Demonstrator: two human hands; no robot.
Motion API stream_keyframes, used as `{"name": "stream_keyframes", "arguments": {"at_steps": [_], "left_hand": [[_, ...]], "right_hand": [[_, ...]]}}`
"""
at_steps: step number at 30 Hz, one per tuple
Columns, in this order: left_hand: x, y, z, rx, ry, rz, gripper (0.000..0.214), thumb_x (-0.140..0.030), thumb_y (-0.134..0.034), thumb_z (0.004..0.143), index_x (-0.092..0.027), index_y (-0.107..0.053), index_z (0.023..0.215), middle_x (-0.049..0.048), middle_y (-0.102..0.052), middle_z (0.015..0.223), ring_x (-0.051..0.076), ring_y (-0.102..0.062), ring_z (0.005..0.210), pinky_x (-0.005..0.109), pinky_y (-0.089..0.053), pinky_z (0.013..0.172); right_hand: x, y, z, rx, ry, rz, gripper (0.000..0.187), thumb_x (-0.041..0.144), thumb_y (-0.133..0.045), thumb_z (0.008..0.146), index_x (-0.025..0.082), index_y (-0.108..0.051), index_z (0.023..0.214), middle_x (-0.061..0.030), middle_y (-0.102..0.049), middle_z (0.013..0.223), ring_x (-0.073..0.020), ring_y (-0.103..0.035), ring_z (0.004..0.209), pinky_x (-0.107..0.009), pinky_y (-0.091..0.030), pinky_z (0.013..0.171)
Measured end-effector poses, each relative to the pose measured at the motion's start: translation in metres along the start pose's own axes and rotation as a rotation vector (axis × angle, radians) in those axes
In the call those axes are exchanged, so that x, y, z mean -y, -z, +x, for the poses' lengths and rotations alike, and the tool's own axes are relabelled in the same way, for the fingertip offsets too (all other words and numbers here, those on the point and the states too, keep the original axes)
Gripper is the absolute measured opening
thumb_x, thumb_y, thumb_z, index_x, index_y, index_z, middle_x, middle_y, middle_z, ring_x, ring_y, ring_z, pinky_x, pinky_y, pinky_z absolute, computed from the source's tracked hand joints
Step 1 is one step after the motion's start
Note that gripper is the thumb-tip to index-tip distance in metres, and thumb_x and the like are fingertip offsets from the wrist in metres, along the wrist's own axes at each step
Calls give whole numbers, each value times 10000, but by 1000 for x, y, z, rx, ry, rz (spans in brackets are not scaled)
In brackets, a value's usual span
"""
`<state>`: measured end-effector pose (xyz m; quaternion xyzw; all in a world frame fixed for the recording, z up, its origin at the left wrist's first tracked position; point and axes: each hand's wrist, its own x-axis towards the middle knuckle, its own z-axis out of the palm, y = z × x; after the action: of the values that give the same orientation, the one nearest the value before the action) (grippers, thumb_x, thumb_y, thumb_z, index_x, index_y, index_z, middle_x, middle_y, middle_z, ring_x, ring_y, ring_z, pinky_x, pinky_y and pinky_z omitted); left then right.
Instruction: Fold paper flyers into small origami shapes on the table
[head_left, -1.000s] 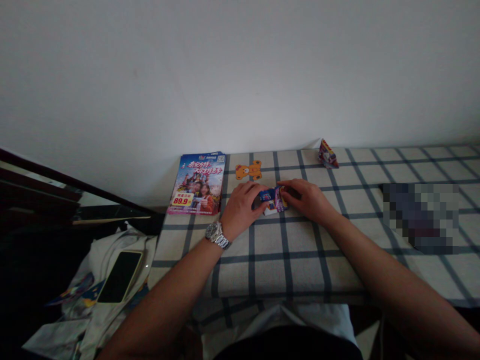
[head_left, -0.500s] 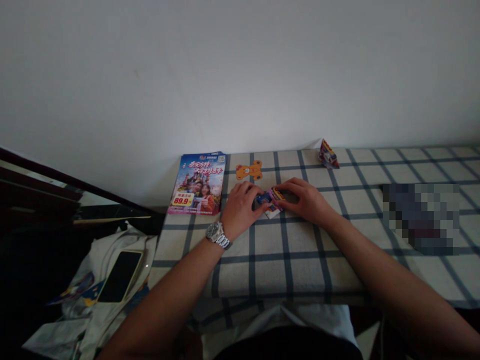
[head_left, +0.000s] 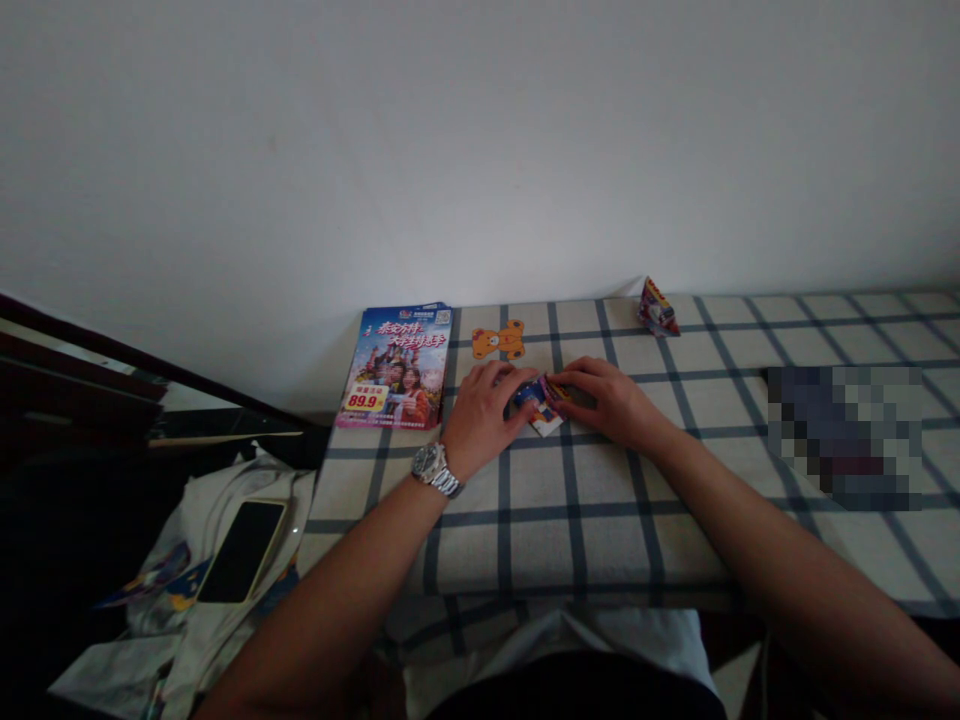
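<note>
A small folded piece of printed paper (head_left: 546,420), blue, purple and white, lies low over the checked cloth between my two hands. My left hand (head_left: 484,412), with a metal watch on the wrist, grips its left side between thumb and fingers. On the other side, my right hand (head_left: 611,402) pinches the paper's right edge with thumb and forefinger. The fingers cover part of the paper, so its full shape is hidden. Just beyond the left hand is a flat orange bear cutout (head_left: 498,341).
A stack of printed flyers (head_left: 394,370) lies left on the checked tablecloth (head_left: 517,540). By the wall stands a folded paper shape (head_left: 658,308). A blurred-out dark item (head_left: 840,435) is at right. Lower left, a phone (head_left: 242,552) rests on a white bag (head_left: 202,500).
The fingers have shifted slightly on the paper, and its right part now looks more folded over. Both hands stay in nearly the same place.
</note>
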<state>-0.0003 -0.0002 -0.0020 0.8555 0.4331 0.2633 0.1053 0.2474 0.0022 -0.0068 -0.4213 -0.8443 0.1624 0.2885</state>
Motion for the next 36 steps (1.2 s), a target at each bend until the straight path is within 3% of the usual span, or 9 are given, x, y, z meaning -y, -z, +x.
{"name": "stream_keyframes", "arguments": {"at_steps": [4, 10, 16, 22, 26, 32, 36], "left_hand": [[0, 0, 0, 12, -19, 3, 362, -306, -553, 1043, -333, -623, 1397, 74, -597, 1235, 266, -561, 1174, 478, -480, 1060], [1, 0, 0, 9, -14, -2, 303, -298, -594, 1022, -298, -668, 1316, 75, -600, 1233, 267, -565, 1187, 478, -485, 1066], [1, 1, 1, -11, -6, -22, 231, -286, -635, 999, -268, -683, 1224, 75, -616, 1216, 272, -576, 1179, 498, -498, 1064], [2, 0, 0, -14, -19, -6, 311, -235, -661, 974, -286, -672, 1281, 69, -611, 1240, 270, -571, 1192, 500, -497, 1073], [3, -1, 0, -11, -30, -9, 285, -221, -698, 944, -293, -703, 1219, 60, -614, 1226, 269, -575, 1179, 506, -501, 1066], [2, 0, 1, -18, -4, 8, 255, -260, -737, 926, -274, -725, 1180, 64, -613, 1219, 271, -568, 1170, 492, -498, 1067], [1, 2, 1, -46, 51, 43, 221, -302, -732, 935, -274, -743, 1154, 73, -611, 1230, 283, -565, 1158, 499, -498, 1052]], "right_hand": [[1, 1, 0, 7, 13, -1, 309, 377, -679, 974, 265, -724, 1258, -110, -679, 1141, -282, -675, 1037, -448, -575, 919], [1, 1, -1, 20, 42, -45, 389, 413, -738, 930, 251, -720, 1283, -121, -659, 1164, -294, -660, 1065, -460, -564, 934], [3, 1, 0, 29, 55, -40, 294, 380, -695, 967, 269, -742, 1235, -99, -710, 1157, -280, -676, 1064, -443, -551, 940], [5, 2, 2, 41, 100, 10, 235, 337, -694, 971, 256, -742, 1187, -83, -751, 1173, -267, -692, 1081, -437, -542, 963], [6, 3, 2, 37, 119, 39, 188, 313, -692, 971, 258, -745, 1143, -78, -768, 1163, -263, -700, 1101, -445, -539, 979], [5, 2, 1, 18, 103, 29, 170, 306, -690, 970, 252, -742, 1123, -94, -737, 1196, -267, -682, 1125, -447, -540, 989], [6, 4, 0, 21, 101, 25, 256, 346, -736, 937, 269, -736, 1180, -107, -692, 1247, -289, -645, 1173, -486, -534, 1016]]}}
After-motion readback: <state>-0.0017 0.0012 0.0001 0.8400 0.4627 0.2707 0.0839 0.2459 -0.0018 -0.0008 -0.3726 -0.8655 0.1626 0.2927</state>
